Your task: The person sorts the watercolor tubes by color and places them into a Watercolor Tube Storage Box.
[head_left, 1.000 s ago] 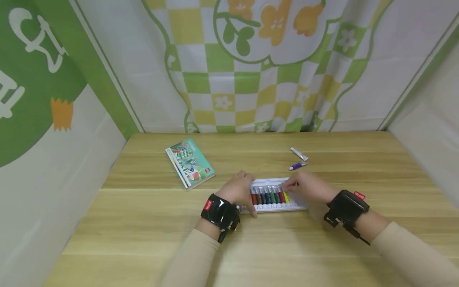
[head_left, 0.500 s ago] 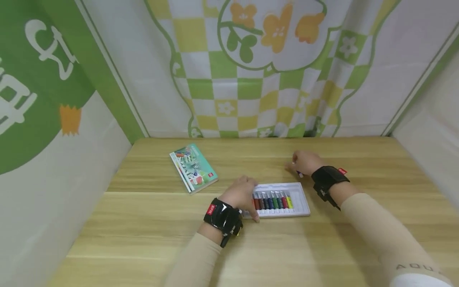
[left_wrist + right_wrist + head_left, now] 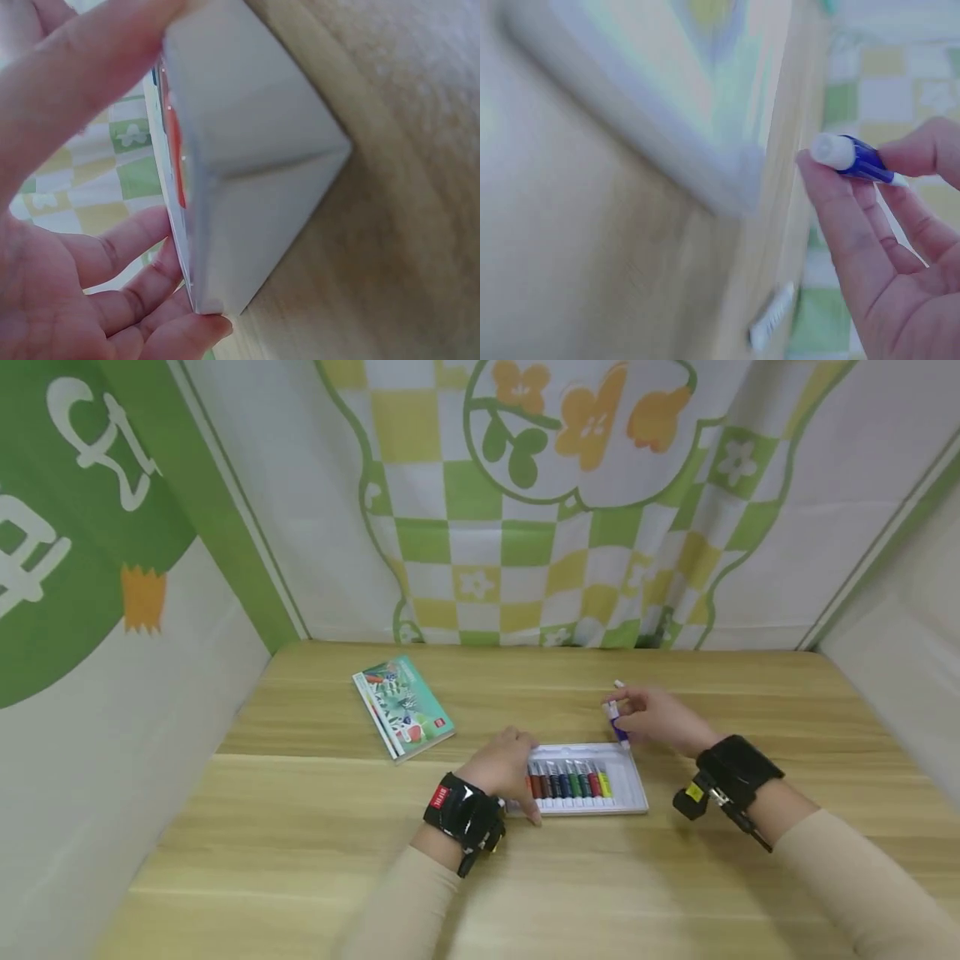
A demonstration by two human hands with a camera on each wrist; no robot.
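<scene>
Purple paint tube (image 3: 619,727) being pinched by right hand (image 3: 658,720) just beyond white tray (image 3: 632,777); left hand (image 3: 501,766) gripping tray's left end.

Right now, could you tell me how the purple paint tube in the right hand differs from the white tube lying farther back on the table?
The purple tube is pinched in the right hand above the table, just behind the tray; the white tube lies flat on the wood, untouched. The purple tube shows a blue-purple body with a white cap; the white tube looks pale all over, though blurred. Both are small paint tubes outside the tray.
</scene>
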